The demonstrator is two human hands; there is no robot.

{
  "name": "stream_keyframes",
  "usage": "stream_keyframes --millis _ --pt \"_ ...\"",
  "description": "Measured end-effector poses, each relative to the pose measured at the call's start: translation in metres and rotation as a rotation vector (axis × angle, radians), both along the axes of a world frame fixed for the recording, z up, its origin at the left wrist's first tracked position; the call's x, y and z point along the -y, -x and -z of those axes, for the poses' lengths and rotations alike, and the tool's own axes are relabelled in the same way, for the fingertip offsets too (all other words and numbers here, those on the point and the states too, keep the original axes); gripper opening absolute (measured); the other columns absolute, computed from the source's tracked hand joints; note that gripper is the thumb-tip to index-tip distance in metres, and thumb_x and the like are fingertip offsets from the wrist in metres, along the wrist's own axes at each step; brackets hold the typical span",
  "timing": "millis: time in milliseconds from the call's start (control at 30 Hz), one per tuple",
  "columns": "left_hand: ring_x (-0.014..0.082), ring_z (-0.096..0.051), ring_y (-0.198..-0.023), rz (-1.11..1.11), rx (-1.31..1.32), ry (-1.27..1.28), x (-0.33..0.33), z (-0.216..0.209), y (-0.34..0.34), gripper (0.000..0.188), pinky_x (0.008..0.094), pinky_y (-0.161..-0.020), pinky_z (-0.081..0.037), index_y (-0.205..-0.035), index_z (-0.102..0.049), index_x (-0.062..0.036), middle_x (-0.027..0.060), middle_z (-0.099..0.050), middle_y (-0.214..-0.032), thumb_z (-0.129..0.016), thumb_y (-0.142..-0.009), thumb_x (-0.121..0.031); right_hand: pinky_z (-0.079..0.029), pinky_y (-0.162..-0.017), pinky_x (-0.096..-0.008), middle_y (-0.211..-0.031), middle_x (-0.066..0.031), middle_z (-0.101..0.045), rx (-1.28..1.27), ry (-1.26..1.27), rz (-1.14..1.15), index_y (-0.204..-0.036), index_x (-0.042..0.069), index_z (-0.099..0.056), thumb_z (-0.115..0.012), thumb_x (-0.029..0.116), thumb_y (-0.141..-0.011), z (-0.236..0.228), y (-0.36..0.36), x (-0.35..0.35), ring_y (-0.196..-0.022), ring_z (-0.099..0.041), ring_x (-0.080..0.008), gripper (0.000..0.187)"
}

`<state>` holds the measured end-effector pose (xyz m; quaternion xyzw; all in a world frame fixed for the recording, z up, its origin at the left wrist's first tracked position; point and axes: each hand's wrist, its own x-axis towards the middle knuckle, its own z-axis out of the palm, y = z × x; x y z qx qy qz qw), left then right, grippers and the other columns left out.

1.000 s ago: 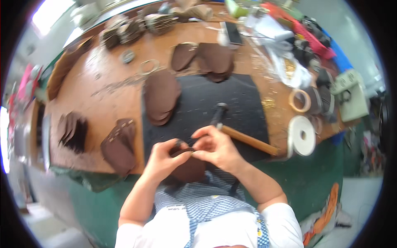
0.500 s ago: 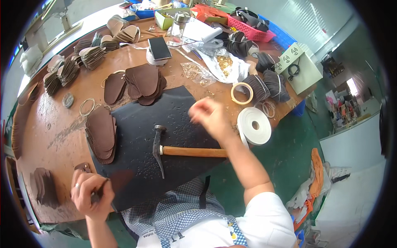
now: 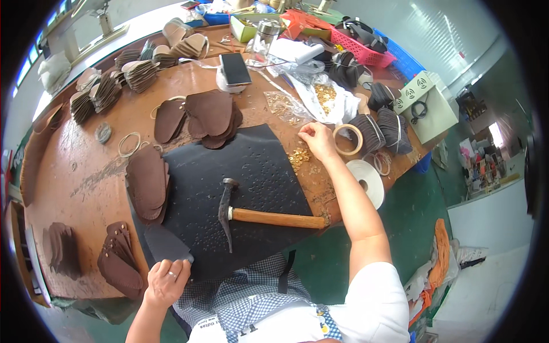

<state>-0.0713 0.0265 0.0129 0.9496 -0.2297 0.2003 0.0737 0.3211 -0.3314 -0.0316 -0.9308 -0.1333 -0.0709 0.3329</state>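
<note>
My left hand is closed on the end of a dark grey leather piece, which lies over the near left part of a black, pitted mat. Farther right, my right hand has thumb and fingers pinched together just beyond a small pile of gold-coloured metal bits. Whatever might be in that pinch is too small to make out. A hammer with a wooden handle rests across the mat, its head to the left. Left of my left hand, brown leather pieces with gold-coloured studs lie fanned in a stack.
Brown leather stacks lie on the mat's left edge and beyond it. A tape ring, a white roll and bundled dark pieces stand at right. A phone and a glass jar are farther back.
My left hand has moved right from the studded stack, bringing the leather piece over the mat. My right hand has moved away and right, to the gold-coloured bits. The view has shifted slightly.
</note>
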Motion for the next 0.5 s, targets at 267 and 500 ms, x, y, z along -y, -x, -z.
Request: stream_keyframes --millis 267,500 --pt "0.017 -0.056 -0.07 -0.094 0.053 0.044 0.018 0.012 0.008 0.037 0.0302 -0.058 -0.047 -0.109 -0.072 -0.0014 0.0031 -0.059 -0.092 -0.082 -0.075 -0.013 -0.053 -0.073 -0.0283 -0.085 -0.0065 -0.067 0.029 -0.174 -0.145 -0.101 0.002 -0.058 -0.059 0.001 -0.099 -0.048 0.038 -0.015 -0.08 -0.064 -0.0124 0.003" --pt "0.0172 -0.054 -0.077 -0.278 -0.034 0.079 0.029 0.014 0.027 0.055 0.029 -0.062 -0.05 -0.119 -0.07 -0.0035 0.0039 -0.06 -0.116 -0.081 -0.066 -0.011 -0.056 -0.073 -0.0237 -0.089 -0.0038 -0.073 -0.674 -0.365 -0.737 -0.097 -0.001 -0.072 -0.074 0.001 -0.091 -0.092 0.205 -0.147 -0.081 -0.069 -0.0098 0.007"
